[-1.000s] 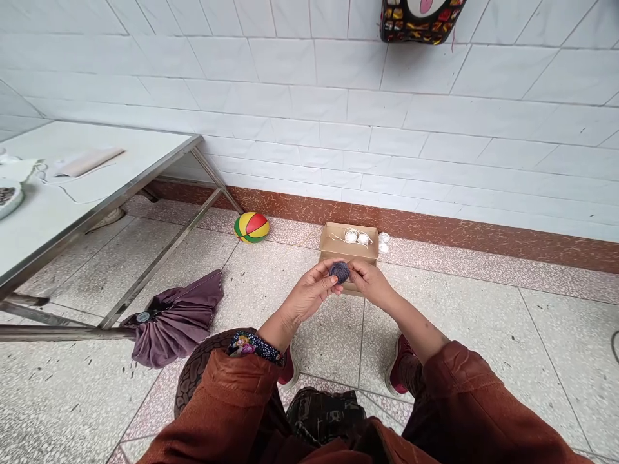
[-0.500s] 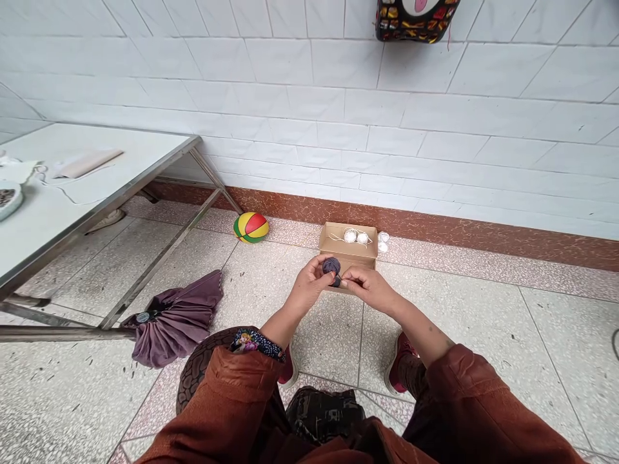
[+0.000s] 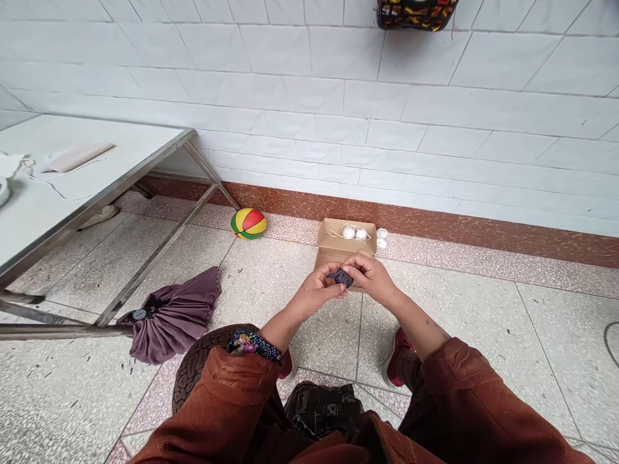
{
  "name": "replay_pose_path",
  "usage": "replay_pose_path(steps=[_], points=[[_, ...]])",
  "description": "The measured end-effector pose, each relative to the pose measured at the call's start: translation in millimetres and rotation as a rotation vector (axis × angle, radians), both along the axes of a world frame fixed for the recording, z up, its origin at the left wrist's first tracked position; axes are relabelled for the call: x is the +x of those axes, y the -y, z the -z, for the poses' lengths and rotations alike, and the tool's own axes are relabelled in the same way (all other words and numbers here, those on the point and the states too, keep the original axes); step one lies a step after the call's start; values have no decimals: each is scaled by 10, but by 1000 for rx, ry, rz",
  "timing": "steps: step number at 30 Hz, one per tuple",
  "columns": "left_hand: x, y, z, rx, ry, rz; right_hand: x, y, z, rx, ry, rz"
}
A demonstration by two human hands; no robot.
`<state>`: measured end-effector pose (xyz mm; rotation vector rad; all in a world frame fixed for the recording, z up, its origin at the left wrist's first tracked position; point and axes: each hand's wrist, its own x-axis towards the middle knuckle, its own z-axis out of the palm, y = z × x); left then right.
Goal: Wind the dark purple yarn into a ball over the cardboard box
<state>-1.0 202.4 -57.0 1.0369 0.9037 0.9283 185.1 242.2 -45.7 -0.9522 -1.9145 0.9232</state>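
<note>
A small ball of dark grey-purple yarn (image 3: 343, 278) is held between my two hands above the floor. My left hand (image 3: 320, 288) grips it from the left, fingers on top and thumb below. My right hand (image 3: 368, 275) is closed at its upper right side, fingertips pinched against the yarn; whether a strand lies in that pinch is too small to tell. Just beyond, an open cardboard box (image 3: 327, 240) rests on the floor, partly hidden by my hands. White yarn balls (image 3: 354, 232) with loose strands lie in its far part.
Two small white round things (image 3: 382, 238) lie right of the box. A colourful ball (image 3: 249, 223) sits by the wall. On the left stand a metal-framed table (image 3: 145, 154) and a purple folded umbrella (image 3: 176, 312). A patterned bag (image 3: 416, 14) hangs on the wall.
The yarn ball has turned and moved slightly right and down. My right hand has shifted from the strand beside the ball up onto the ball itself. The view has tilted slightly down.
</note>
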Motion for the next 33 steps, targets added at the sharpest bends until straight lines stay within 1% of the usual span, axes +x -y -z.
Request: replay_pose_path(steps=[3,7,10,15,20,22,28,31,33], points=[[-14,26,-48,-22,22,-7,-18,-4,3,-22,6,6],[-26,42,-59,-26,30,-25,-27,-21,13,-66,22,1],[-43,41,-63,-24,52,-19,-22,-47,26,-123,20,4],[-70,41,-105,30,130,5,-52,-83,67,-213,-54,25],[-93,28,-151,25,240,-45,-114,-52,112,-339,-117,-32],[-104,18,-170,-11,272,-81,-123,-30,114,-322,-87,-35],[-82,-21,-186,-101,325,-173,-100,10,130,-147,48,-20],[-54,-57,-155,-97,296,-230,-82,44,145,-65,85,-46],[-44,-89,-125,-61,230,-301,-62,81,124,-29,105,-100]])
